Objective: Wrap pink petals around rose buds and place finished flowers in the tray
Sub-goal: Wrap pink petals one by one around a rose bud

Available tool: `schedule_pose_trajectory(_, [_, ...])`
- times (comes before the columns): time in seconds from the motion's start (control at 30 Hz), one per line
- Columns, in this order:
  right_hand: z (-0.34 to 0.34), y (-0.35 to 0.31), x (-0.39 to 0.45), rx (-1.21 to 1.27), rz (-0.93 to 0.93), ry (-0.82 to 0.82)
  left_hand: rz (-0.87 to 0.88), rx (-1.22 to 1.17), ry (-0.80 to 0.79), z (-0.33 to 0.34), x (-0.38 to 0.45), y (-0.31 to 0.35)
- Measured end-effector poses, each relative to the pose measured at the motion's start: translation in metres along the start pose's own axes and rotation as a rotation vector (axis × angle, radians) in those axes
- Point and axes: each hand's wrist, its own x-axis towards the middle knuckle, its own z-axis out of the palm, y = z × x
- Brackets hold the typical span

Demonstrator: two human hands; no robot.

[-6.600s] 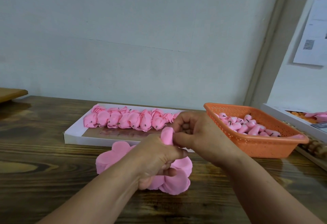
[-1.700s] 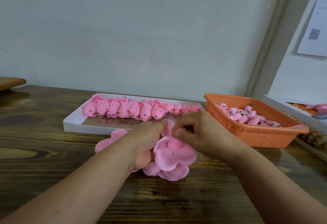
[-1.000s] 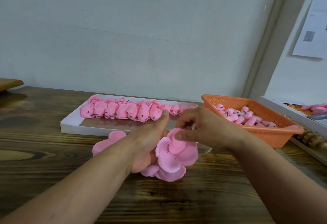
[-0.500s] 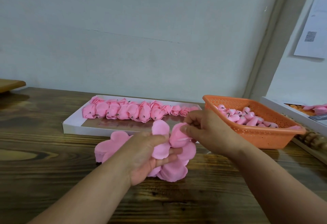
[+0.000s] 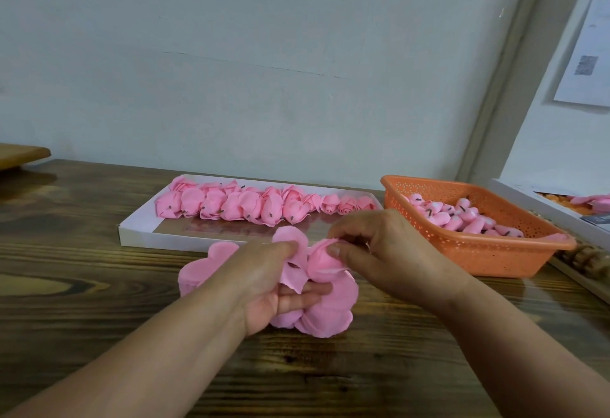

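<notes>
Centre frame: left hand curls round the petals, thumb on top, fingers beneath. Right hand pinches a petal edge. Tray with roses behind; basket of buds at right.

A dark wooden table with bold grain carries a flat white tray near the wall and an orange perforated basket just to its right. A stack of pink petal sheets lies in front of the tray. A white box sits at the far right edge.
</notes>
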Motion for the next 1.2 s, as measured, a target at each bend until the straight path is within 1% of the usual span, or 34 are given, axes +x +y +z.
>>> schedule_pose_trajectory(0.13, [0.002,0.0,0.001,-0.043,-0.021,-0.085,0.013,0.089,-0.007,0.001,0.001,-0.004])
schedule_pose_trajectory(0.27, [0.002,0.0,0.007,-0.104,0.001,-0.134,0.084,0.226,-0.072,0.004,-0.001,-0.005])
schedule_pose_trajectory(0.47, [0.004,0.004,0.01,-0.073,0.088,-0.105,0.137,0.266,-0.179,0.005,-0.001,-0.007])
schedule_pose_trajectory(0.57, [0.008,0.005,0.009,0.002,0.133,-0.103,0.118,0.288,-0.225,0.005,-0.001,-0.007])
schedule_pose_trajectory(0.67, [0.008,0.008,0.007,0.075,0.175,-0.131,0.069,0.256,-0.266,0.004,-0.001,-0.006])
schedule_pose_trajectory(0.77, [0.005,0.01,0.005,0.147,0.221,-0.117,0.04,0.217,-0.262,0.001,0.0,-0.002])
schedule_pose_trajectory(0.87, [0.002,0.01,0.004,0.244,0.262,-0.089,0.039,0.134,-0.218,-0.002,-0.002,0.001])
schedule_pose_trajectory(1.0, [0.003,0.011,0.003,0.261,0.269,-0.099,0.057,0.216,-0.209,-0.007,0.0,-0.002])
schedule_pose_trajectory(1.2, [0.005,0.009,0.003,0.359,0.3,-0.102,0.081,0.211,-0.24,-0.008,0.004,-0.008])
